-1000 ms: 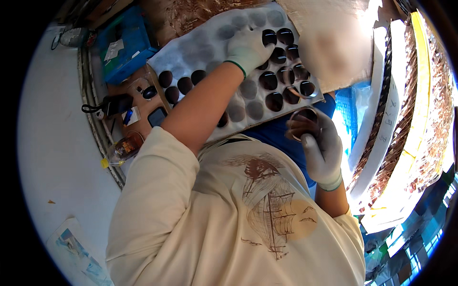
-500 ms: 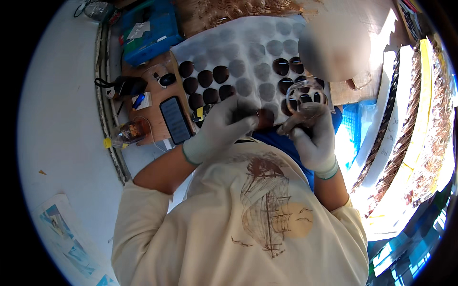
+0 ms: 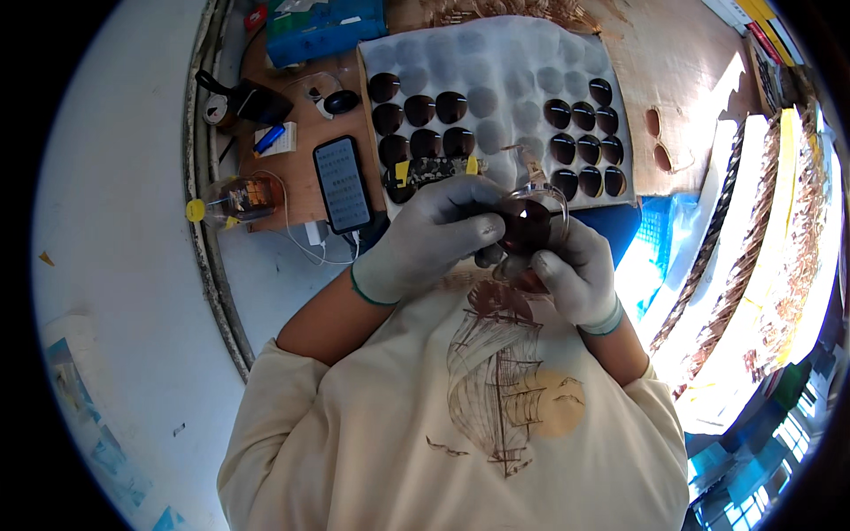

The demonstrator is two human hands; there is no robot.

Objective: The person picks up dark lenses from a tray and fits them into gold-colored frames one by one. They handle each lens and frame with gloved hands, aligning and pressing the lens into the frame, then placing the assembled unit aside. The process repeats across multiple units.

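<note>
Both my hands wear pale gloves with green cuffs and meet in front of my chest. My left hand point(image 3: 447, 228) pinches a dark sunglass lens point(image 3: 524, 228) between thumb and fingers. In my right hand point(image 3: 580, 270) is a clear, pale eyeglass frame point(image 3: 566, 217), its rim up against the lens. From this view I cannot tell whether the lens sits in the rim. Just beyond my hands lies a lined tray point(image 3: 505, 183) with rows of dark lenses point(image 3: 564, 149). A camouflage-patterned strip with yellow ends point(image 3: 438, 169) rests across its near left part, by my left hand.
Left of the tray are a phone point(image 3: 342, 184) with a cable, a black mouse point(image 3: 341, 102), a black pouch point(image 3: 261, 102) and a bottle point(image 3: 243, 199). A blue box point(image 3: 323, 31) stands at the back. Glasses point(image 3: 658, 142) lie right of the tray, beside stacked frames point(image 3: 753, 257).
The view has shifted, and more of the tray's near edge shows. My left hand has brought the lens right to the clear frame in my right hand.
</note>
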